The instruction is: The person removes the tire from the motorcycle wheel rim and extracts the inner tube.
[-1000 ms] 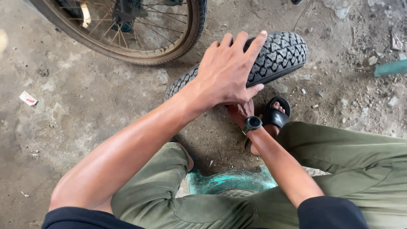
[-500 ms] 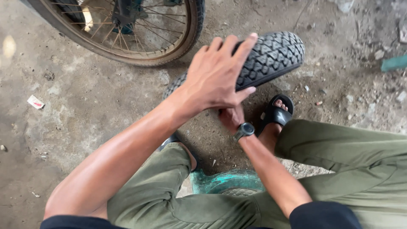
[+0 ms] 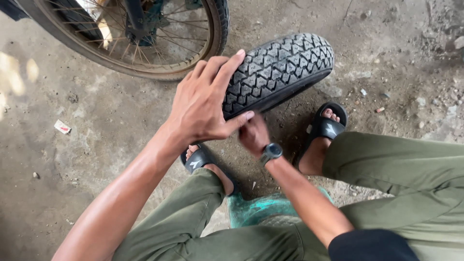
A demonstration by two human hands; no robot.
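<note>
- Spoked wheel (image 3: 145,38) with a rusty-looking rim sits top left on the stained concrete floor (image 3: 63,159).
- Left hand (image 3: 205,104) lies flat on the tyre (image 3: 278,70), fingers spread over the tread, thumb hooked under its near edge.
- The tyre itself is black with chunky block tread, standing on the floor between the feet, just right of the wheel.
- Right hand (image 3: 253,135), wristwatch (image 3: 271,152) on, is tucked under the tyre's lower edge; blurry, can't tell its grip.
- Black sandal (image 3: 325,126) to the right.

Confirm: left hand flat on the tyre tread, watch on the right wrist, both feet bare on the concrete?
Not bare. The head view shows black sandals on both feet. The rest holds: left hand on the tyre, watch on the right wrist.
</note>
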